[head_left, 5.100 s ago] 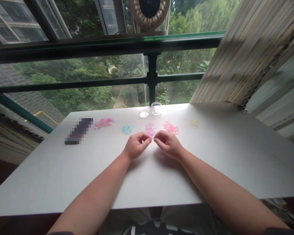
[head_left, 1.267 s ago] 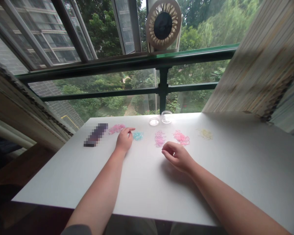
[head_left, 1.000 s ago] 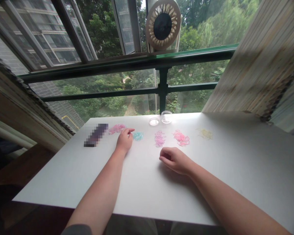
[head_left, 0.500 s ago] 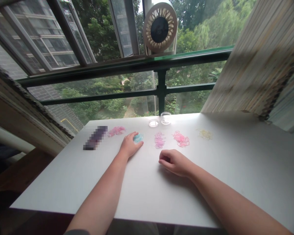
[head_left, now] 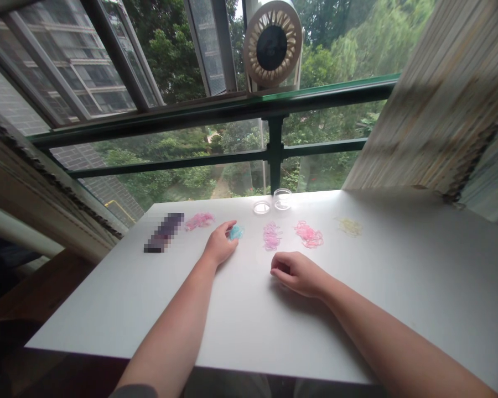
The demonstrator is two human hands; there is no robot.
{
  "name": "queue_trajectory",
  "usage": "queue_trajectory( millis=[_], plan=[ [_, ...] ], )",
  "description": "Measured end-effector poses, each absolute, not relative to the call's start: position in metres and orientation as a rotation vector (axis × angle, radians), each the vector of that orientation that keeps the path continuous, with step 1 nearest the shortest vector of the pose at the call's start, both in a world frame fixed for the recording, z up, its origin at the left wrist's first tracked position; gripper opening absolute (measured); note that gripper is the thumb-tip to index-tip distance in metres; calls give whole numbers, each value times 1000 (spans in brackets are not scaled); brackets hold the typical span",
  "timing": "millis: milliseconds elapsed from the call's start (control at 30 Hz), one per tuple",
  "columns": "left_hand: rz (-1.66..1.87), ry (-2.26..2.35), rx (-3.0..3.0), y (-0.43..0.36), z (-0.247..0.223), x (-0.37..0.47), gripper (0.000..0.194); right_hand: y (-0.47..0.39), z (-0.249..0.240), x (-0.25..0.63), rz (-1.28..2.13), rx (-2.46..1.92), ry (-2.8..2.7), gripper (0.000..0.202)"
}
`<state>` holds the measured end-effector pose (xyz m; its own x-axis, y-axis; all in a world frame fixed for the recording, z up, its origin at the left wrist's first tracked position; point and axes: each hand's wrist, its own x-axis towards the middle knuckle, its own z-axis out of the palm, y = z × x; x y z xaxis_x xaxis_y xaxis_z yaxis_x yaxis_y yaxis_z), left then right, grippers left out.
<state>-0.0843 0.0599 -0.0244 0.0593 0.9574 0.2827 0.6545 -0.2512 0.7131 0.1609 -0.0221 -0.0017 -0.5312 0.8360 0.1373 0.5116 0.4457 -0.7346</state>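
My left hand (head_left: 222, 243) lies at the left side of a small pile of light blue rubber bands (head_left: 235, 232). Its thumb and fingers are apart, bent partly around the pile without closing on it. Near the middle of the white table (head_left: 249, 309), my right hand (head_left: 292, 272) rests with its fingers curled into a loose fist. No object shows in it, though the palm is in shadow. Just beyond that hand lie a pile of purple rubber bands (head_left: 271, 236) and a pile of pink-red ones (head_left: 309, 234).
A mixed pink pile (head_left: 200, 221) and a blurred-out dark object (head_left: 164, 232) lie at the left. Yellow bands (head_left: 349, 226) are on the right. Two clear round containers (head_left: 262, 208) (head_left: 283, 199) stand at the back edge. A fan (head_left: 273, 48) sits above the green railing (head_left: 216, 110).
My left hand has drawn back slightly to the left of the blue pile, leaving more of it visible. My right hand has kept its curled pose. The whole view has shifted slightly.
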Motion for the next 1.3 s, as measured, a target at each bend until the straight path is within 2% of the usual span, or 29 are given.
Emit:
queue_trajectory(
  millis=[433, 700, 900, 1300],
  plan=[
    [1320, 1624, 1595, 83, -32, -114, 43, -22, -1, 161, 891, -1131, -2211, 9],
    [1300, 1806, 1635, 78, -27, -119, 32, -22, 0, 161, 886, -1123, -2214, 9],
    [1119, 1992, 1673, 66, -19, -121, 25, -22, 1, 161, 879, -1127, -2224, 9],
    [1078, 1846, 1724, 69, -25, -115, 23, -23, 0, 161, 899, -1153, -2232, 9]
  ],
)
